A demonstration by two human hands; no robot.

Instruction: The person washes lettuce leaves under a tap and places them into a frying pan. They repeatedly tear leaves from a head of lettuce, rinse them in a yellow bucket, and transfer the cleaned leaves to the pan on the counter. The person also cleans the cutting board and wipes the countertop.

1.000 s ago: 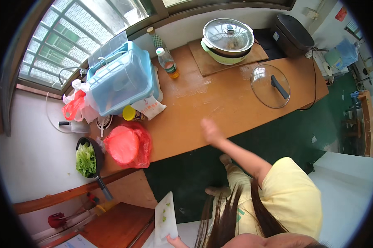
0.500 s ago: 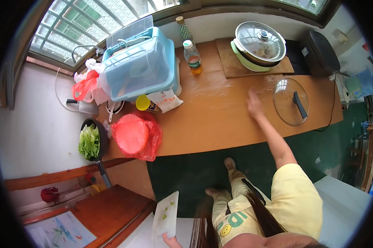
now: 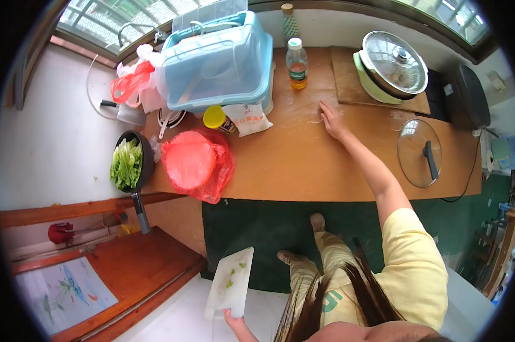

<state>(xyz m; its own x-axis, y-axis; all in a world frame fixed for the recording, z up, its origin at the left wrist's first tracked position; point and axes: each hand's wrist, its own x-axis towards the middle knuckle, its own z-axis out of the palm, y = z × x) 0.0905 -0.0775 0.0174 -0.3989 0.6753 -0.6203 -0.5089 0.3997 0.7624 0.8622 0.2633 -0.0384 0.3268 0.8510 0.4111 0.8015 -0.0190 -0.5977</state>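
Right hand [image 3: 332,121] has shifted left across the brown tabletop [image 3: 291,165] since the previous frame, away from the loose glass lid [image 3: 415,151] and nearer the plastic bottle [image 3: 297,65] of amber liquid. Head view: right fingers extended, hand laid out flat at the tabletop. Left hand [image 3: 233,319] clamped on the lower edge of the white cutting board [image 3: 226,297]; board held tilted in front of the table, green vegetable scraps [image 3: 230,283] on its face. Loose lid lies handle up; lidded pot [image 3: 395,62] stands behind it on a wooden board [image 3: 348,85].
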